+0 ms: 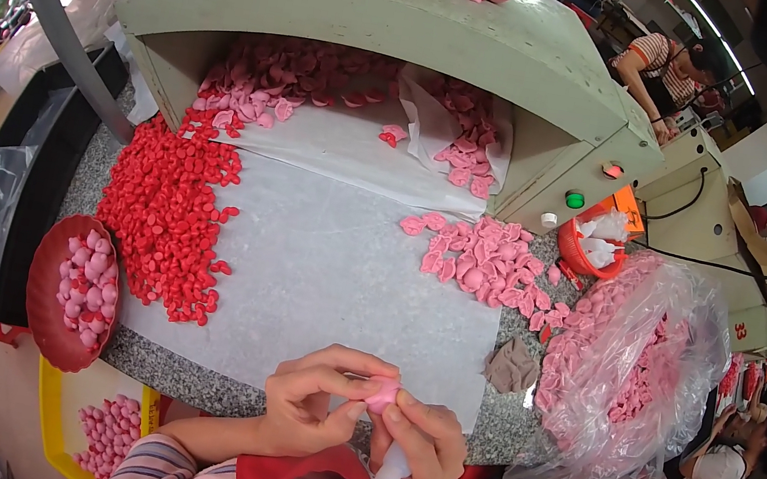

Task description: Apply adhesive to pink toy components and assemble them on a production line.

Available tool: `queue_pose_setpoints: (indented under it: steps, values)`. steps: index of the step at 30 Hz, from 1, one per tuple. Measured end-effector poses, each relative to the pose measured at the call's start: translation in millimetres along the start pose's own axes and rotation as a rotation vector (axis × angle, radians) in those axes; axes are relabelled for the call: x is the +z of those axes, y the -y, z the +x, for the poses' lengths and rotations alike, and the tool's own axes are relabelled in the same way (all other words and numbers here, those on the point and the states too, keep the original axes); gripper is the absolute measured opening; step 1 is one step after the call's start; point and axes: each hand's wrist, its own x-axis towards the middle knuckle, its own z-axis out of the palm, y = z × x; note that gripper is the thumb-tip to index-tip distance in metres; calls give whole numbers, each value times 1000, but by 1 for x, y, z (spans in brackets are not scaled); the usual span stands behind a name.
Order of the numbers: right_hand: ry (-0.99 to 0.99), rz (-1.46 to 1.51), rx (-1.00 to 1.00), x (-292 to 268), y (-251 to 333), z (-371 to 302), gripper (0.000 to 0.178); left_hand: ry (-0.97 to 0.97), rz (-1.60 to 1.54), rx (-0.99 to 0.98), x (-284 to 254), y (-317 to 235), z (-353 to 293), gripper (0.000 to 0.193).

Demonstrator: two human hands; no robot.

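Close to my body, over the near edge of the table, both hands meet at a small pink molded piece (383, 397). My left hand (313, 398) pinches it between thumb and fingertips from the left. The fingertips of my right hand (433, 441) touch it from the right. Tucked in the right palm is a small white squeeze bottle (393, 465), its thin nozzle pointing down toward me. Beyond my hands lies a white paper sheet (337, 272). A heap of small red pieces (165, 213) covers its left side, and loose pink shells (480, 266) lie on the right.
A green metal machine (389, 22) with an opening full of pink pieces stands at the back. On the left are a red dish (43, 284), black tray (63, 155) and yellow crate (58, 429); on the right, a plastic bag (689, 352), orange-red cup (573, 256) and cloth (513, 365).
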Motion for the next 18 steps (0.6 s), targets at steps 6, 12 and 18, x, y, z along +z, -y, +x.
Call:
queue_pose_setpoints:
  steps: [6,12,18]
  values:
    - [52,-8,-31,-4,-1,0,40,10,48,52,-1,1,0,14]
    - [56,-18,-32,-5,0,0,40,16,56,67,-1,1,1,13]
    - [22,-5,-16,-3,2,6,32,34,63,59,-1,0,1,15]
